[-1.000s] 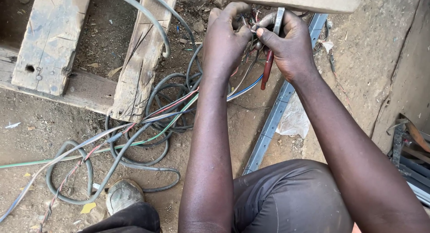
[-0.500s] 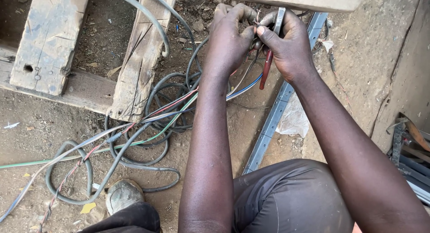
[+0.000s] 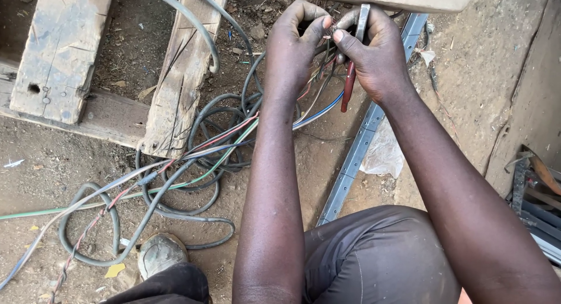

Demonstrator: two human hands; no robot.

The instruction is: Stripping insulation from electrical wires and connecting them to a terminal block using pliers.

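From the near grey cable loops [image 3: 146, 222] on the dirt ground, thin coloured wires [image 3: 245, 131] run up and far to the hands. Their ends are pinched by the left hand [image 3: 295, 44]; red-handled pliers [image 3: 352, 64], held upright, are gripped by the right hand [image 3: 377, 53] just beside.
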